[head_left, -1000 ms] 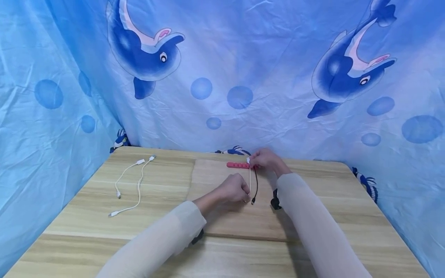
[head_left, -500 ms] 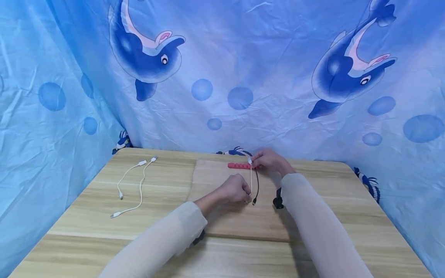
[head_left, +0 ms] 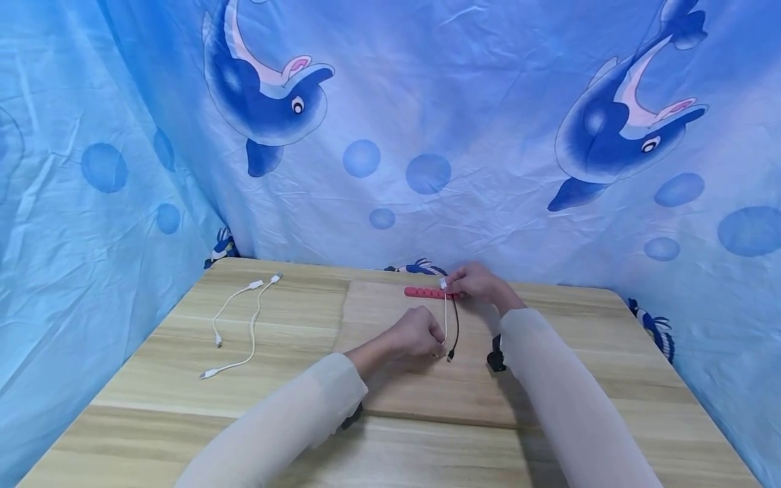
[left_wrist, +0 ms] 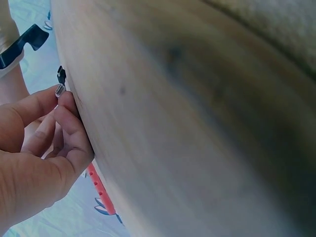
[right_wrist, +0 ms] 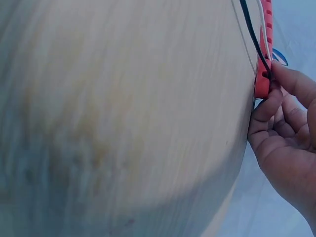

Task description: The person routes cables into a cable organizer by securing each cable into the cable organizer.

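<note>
Two cables, one white (head_left: pixel 445 318) and one black (head_left: pixel 455 332), hang from the red clip strip (head_left: pixel 427 292) on the tabletop (head_left: pixel 183 379). The right hand (head_left: pixel 478 285) pinches the strip's end; the left hand (head_left: pixel 415 335) pinches the white cable's lower end. Seating it looks nearly done; next likely needs a gentle pull.

- Wooden bench (head_left: pixel 183 379), pale grain, with a lighter board (head_left: pixel 403 379) lying at its middle.
- 2 white cables (head_left: pixel 244 325) lying at left.
- Red cable holder (head_left: pixel 424 293) on the board, near the far edge.
</note>
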Tool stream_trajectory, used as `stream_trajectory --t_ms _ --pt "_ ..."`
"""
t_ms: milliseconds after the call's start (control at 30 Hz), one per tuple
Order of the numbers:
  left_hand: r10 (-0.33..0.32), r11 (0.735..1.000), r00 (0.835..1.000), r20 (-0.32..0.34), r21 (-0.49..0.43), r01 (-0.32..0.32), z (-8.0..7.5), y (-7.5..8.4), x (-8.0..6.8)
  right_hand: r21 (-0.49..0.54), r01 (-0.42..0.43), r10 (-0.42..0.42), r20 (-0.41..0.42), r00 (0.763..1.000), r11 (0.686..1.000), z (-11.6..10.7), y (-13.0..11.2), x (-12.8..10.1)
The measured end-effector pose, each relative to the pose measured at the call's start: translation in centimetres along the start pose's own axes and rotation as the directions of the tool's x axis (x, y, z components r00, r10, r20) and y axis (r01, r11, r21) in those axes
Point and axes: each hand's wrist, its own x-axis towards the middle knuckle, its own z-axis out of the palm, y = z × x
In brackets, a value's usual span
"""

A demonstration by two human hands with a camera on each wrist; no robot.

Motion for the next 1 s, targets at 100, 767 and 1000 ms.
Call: stream_trajectory --t_ms 100,767,1000 --pt "-0.015 1.000 1.000 0.008 -0.005 0.015 0.0 0.1 0.0 -0.003 -0.010 0.010 -0.011 1.000 1.000 0.1 -0.1 -0.1" --pt "-0.035 0.999 0.999 -0.014 0.000 0.035 0.0 0.2 0.1 0.003 -0.143 0.143 -0.066 0.987 0.990 0.2 -0.8 0.1" --pt "-0.048 0.999 0.998 -0.027 -0.022 0.047 -0.1 0.2 0.0 0.064 -0.221 0.226 -0.081 0.971 0.973 0.5 -1.0 0.6"
